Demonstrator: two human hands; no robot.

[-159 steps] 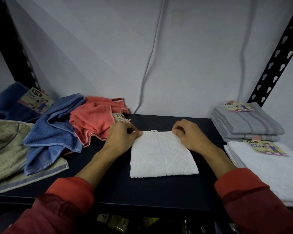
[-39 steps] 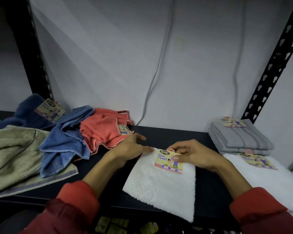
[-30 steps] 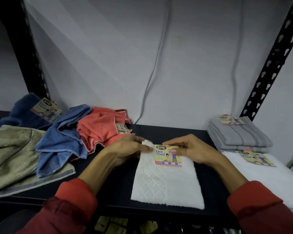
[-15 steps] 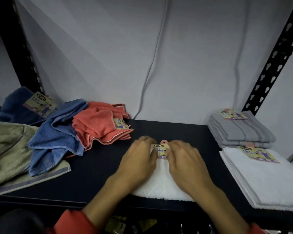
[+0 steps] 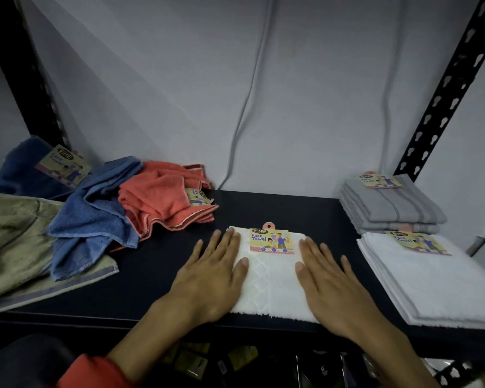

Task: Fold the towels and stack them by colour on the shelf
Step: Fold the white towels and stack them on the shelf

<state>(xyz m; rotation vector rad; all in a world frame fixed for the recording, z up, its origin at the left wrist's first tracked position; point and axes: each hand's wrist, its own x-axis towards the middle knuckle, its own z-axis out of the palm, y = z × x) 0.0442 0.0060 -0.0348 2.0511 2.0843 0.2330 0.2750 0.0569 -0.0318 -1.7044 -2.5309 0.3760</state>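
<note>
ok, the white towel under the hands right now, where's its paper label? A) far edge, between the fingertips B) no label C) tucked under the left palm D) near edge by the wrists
A: the label sits at the far edge of the white towel, in the open between the flat left hand and right hand.
</note>
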